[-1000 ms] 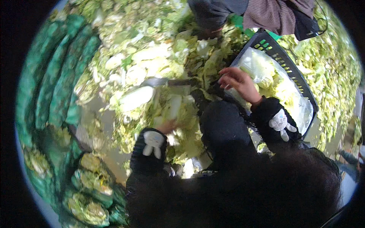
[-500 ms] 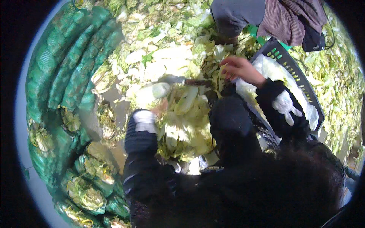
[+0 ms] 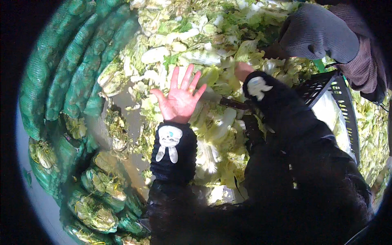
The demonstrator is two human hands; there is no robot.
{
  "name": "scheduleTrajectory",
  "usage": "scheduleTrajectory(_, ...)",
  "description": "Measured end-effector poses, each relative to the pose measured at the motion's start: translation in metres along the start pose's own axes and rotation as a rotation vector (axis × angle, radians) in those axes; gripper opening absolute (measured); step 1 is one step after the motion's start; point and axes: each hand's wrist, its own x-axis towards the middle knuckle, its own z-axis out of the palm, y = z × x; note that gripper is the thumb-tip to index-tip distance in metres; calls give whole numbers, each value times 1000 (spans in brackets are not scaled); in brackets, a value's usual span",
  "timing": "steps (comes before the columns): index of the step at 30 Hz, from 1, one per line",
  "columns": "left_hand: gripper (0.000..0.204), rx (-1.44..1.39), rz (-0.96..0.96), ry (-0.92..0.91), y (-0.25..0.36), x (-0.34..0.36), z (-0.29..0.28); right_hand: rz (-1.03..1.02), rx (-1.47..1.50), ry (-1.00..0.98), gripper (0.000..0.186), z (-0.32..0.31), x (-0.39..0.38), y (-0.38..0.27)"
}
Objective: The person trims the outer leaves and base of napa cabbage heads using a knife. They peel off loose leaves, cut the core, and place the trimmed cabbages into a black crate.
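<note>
My left hand (image 3: 178, 101) is held palm up over the leaves, fingers spread wide, with nothing in it. Farther right, my right hand (image 3: 243, 71) reaches to the heap of loose cabbage leaves (image 3: 208, 77); its fingers are hidden, so I cannot see whether it holds anything. Between my hands lies a knife (image 3: 233, 103) with a dark brown handle, its blurred blade pointing left. Pale leaves (image 3: 212, 157) are piled closer to me, below the knife.
Green net sacks of cabbages (image 3: 65, 77) are stacked along the left. Trimmed cabbage heads (image 3: 96, 212) show at the lower left. A black plastic crate (image 3: 347, 110) with a clear liner stands at right. Another person's grey-clad knee (image 3: 320, 34) is at the upper right.
My left hand has come up from a pale cabbage and now opens palm up. My right hand has moved from beside the crate forward to the leaves. The view has shifted.
</note>
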Motion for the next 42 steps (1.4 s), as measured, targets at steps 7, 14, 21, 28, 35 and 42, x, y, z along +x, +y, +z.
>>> scheduleTrajectory(7, 95, 274, 60, 55, -12, 31, 19, -579, 598, 297, 37, -72, -121, -81)
scheduleTrajectory(14, 81, 246, 30, 232, -31, 14, 37, -931, 592, 569, 31, -44, -110, -122)
scheduleTrajectory(21, 93, 19, -140, -82, -25, -13, 51, -393, 709, 387, 36, -76, -69, -73)
scheduleTrajectory(28, 94, 238, -131, 16, -31, -9, 47, -1078, 389, 652, 21, -61, -131, -126)
scheduleTrajectory(35, 93, 38, -66, -138, -3, -28, 36, -277, 305, 181, 28, -57, -93, -57)
scheduleTrajectory(42, 93, 318, 4, 237, -30, -14, 38, -821, 302, 706, 26, -33, -145, -112)
